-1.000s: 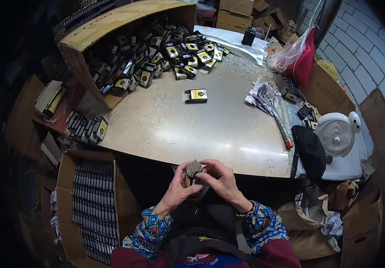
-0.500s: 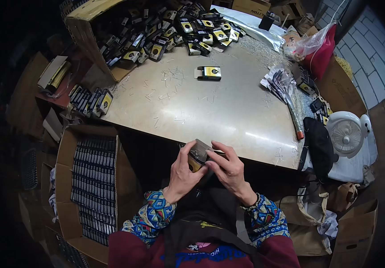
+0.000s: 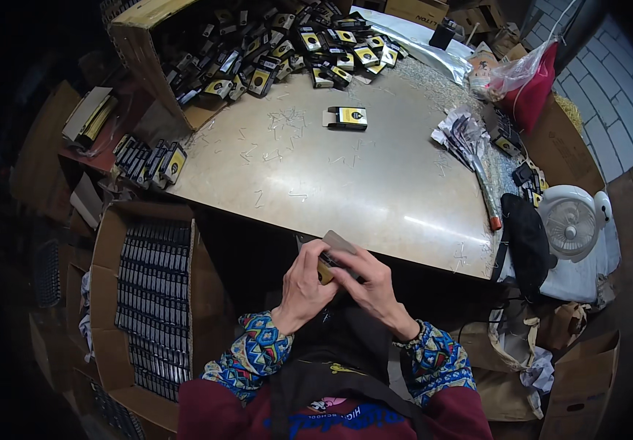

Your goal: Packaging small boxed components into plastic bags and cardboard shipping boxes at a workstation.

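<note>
Head view: left hand (image 3: 306, 282) grips small box (image 3: 324, 273); right hand (image 3: 368, 280) bent at grey flat piece (image 3: 340, 242) between hands, hold unclear. Best steady box lightly, keep piece square.

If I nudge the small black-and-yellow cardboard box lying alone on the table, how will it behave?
The box would probably slide, not roll: its sides are flat and the shiny tabletop looks smooth. Lying flat, it seems unlikely to tip. Its thin-looking pale flap would likely bend.
</note>
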A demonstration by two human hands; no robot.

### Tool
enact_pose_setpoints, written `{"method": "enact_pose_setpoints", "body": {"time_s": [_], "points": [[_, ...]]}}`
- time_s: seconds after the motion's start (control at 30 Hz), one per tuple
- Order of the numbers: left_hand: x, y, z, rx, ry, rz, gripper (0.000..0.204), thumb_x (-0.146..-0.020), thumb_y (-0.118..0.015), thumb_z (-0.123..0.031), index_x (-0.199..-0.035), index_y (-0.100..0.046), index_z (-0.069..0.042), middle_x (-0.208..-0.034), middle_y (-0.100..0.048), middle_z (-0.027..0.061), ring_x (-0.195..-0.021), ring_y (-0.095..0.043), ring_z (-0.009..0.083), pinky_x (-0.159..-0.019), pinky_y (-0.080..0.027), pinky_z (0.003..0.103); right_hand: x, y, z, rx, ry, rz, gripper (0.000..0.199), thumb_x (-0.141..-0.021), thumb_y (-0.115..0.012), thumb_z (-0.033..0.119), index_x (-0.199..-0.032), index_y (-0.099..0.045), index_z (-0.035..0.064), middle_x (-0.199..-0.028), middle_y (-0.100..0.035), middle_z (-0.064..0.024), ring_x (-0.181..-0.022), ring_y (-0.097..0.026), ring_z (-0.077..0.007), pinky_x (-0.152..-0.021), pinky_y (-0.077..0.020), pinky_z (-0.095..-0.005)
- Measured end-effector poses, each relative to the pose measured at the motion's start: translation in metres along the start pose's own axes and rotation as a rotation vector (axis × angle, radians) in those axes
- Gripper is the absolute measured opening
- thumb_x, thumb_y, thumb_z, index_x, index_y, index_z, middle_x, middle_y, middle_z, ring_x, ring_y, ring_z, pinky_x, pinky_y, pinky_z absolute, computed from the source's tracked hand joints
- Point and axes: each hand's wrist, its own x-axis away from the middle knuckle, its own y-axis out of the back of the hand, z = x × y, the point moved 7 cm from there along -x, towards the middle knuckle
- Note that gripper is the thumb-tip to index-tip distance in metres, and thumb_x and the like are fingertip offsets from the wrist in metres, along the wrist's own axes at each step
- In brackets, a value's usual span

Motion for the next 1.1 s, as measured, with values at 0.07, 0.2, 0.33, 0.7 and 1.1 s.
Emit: {"method": "enact_pose_setpoints", "body": {"time_s": [0.07,0.2,0.33,0.7,1.1], "points": [[0.002,0.003,-0.006,-0.040,-0.022,0.002,0.069,-0.071,-0.078,-0.013,-0.128,-0.040,-0.006,-0.113,-0.058,0.0197,-0.097,-0.062,0.0396,-0.077,-0.053,0.042,0.007,0.001,-0.013,-0.387,-0.359,-0.160,0.032,-0.087,-0.070,0.009,-0.117,-0.065,-0.0010,-0.118,-0.066,-0.0152,-0.103,-0.065,-0.0195,-0.088,-0.0512,-0.0273],[-0.004,0.005,-0.007,-0.094,0.135,-0.031,0.060,-0.072,-0.077,-0.014,-0.121,-0.044,-0.003,-0.106,-0.060,0.0212,-0.094,-0.062,0.0406,-0.075,-0.053,0.043,0.009,-0.008,-0.022,-0.563,-0.424,-0.153,0.022,-0.090,-0.066,0.004,-0.109,-0.068,-0.0049,-0.103,-0.071,-0.0116,-0.098,-0.064,-0.0121,-0.084,-0.0520,-0.0235],[0.001,0.000,-0.002,-0.141,0.090,-0.019,0.055,-0.075,-0.074,-0.014,-0.119,-0.044,-0.002,-0.101,-0.060,0.0226,-0.090,-0.062,0.0417,-0.073,-0.052,0.044,0.006,-0.005,-0.011,-0.437,-0.436,-0.217,0.022,-0.089,-0.068,0.005,-0.108,-0.069,-0.0044,-0.100,-0.072,-0.0099,-0.091,-0.065,-0.0100,-0.080,-0.0525,-0.0219],[0.003,-0.001,0.012,-0.086,0.240,0.018,0.043,-0.080,-0.067,-0.013,-0.113,-0.043,-0.001,-0.095,-0.058,0.0241,-0.084,-0.061,0.0443,-0.066,-0.050,0.049,0.001,-0.009,0.022,0.007,0.014,-0.289,0.020,-0.082,-0.067,-0.005,-0.102,-0.067,-0.0041,-0.101,-0.070,-0.0167,-0.086,-0.068,-0.0234,-0.075,-0.0530,-0.0288],[-0.026,0.006,-0.020,-0.096,-0.137,-0.009,0.078,-0.075,-0.079,-0.021,-0.136,-0.035,0.001,-0.125,-0.048,0.0202,-0.113,-0.049,0.0361,-0.095,-0.044,0.041,-0.027,0.081,0.013,0.330,0.152,-0.519,0.033,-0.082,-0.060,-0.013,-0.113,-0.062,-0.0029,-0.112,-0.064,-0.0201,-0.098,-0.064,-0.0321,-0.084,-0.0520,-0.0347]]}}
